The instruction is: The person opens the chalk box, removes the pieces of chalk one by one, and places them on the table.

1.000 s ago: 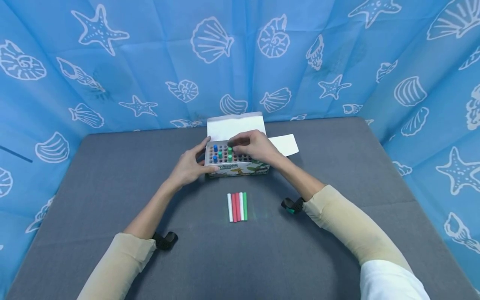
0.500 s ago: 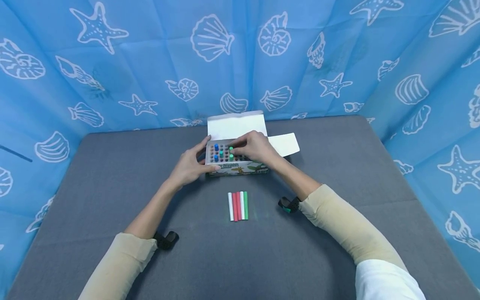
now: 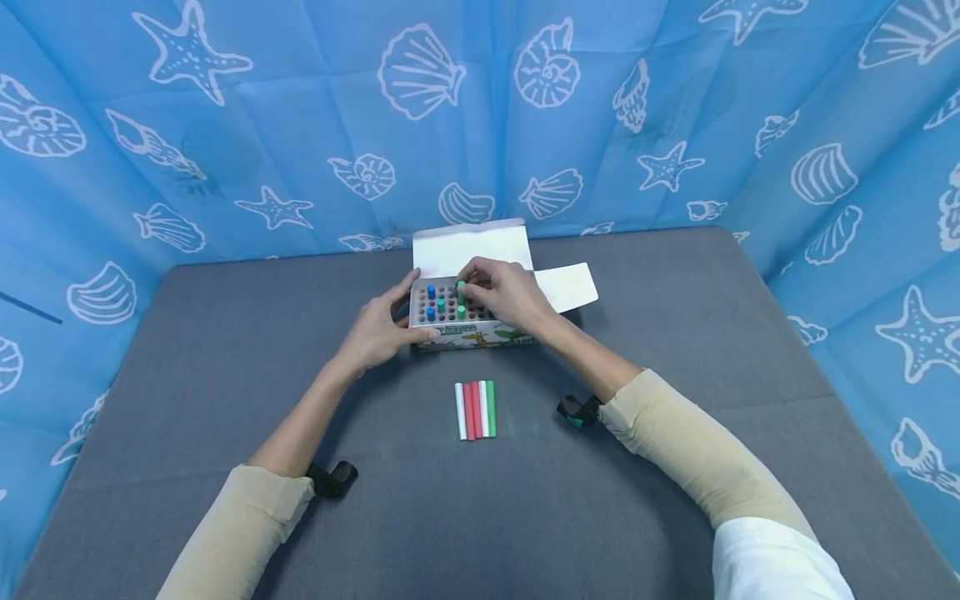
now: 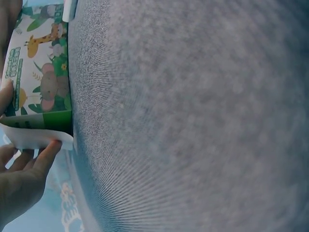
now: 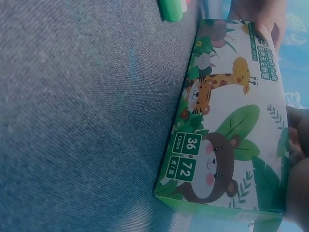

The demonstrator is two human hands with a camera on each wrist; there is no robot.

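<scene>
My left hand (image 3: 378,329) grips the left end of a chalk box (image 3: 480,336), thumb at the front and a finger at the back corner. In the left wrist view its fingers (image 4: 47,157) also touch a white end flap (image 4: 29,137). My right hand (image 3: 512,293) is over the box and pinches a green chalk stick (image 3: 461,287), which stands up out of the holed insert. Blue chalk (image 3: 431,292) and other green chalk (image 3: 441,306) stick up from the holes nearby. The right palm hides part of the insert's right side.
On the grey table, in front of the box, several chalk sticks lie side by side: white (image 3: 461,412), red (image 3: 469,412) and green (image 3: 491,408). The raised lid (image 3: 470,247) and right flap (image 3: 570,286) spread outward. A blue curtain (image 3: 480,125) hangs behind.
The green chalk in my right hand has risen higher out of its hole, and the fingers have lifted slightly. My left hand still holds the box.
</scene>
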